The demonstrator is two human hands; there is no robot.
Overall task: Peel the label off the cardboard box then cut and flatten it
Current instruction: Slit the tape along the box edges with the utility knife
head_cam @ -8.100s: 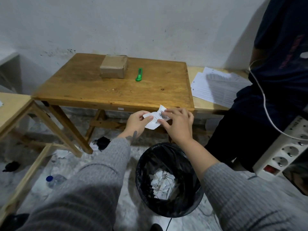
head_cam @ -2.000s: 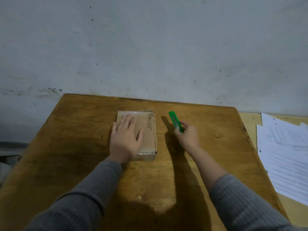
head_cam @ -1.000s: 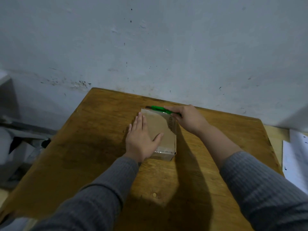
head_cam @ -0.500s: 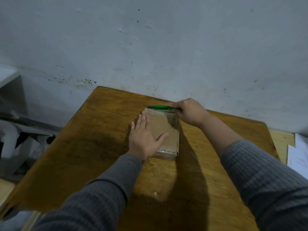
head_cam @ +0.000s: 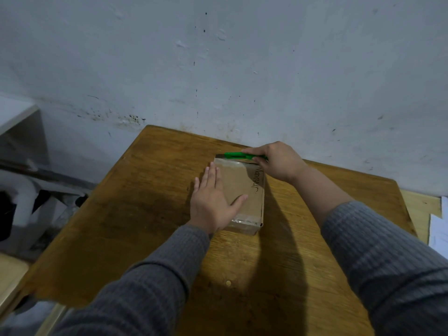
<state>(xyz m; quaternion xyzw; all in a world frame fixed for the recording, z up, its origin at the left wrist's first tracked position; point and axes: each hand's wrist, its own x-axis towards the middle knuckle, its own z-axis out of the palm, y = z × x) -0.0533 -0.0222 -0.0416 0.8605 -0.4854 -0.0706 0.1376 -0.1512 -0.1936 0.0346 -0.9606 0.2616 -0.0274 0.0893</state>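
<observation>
A small flat cardboard box (head_cam: 244, 187) lies on the wooden table (head_cam: 145, 214), with handwriting along its right side and clear tape at both ends. My left hand (head_cam: 213, 202) presses flat on the box's left half, fingers spread. My right hand (head_cam: 276, 161) grips a green utility knife (head_cam: 236, 155), held sideways along the box's far edge, with its tip at the far left corner. No label shows on the box's top.
A grey-white wall (head_cam: 242, 69) rises right behind the table. White papers (head_cam: 438, 229) lie on a lighter surface at the right edge. Grey and white clutter (head_cam: 29, 190) sits on the floor to the left. A second light tabletop (head_cam: 9, 275) shows at the lower left.
Earlier I held the peeled label over a bin. Since then my left hand has pressed on the box, my right has picked up the knife and laid it along the far edge.
</observation>
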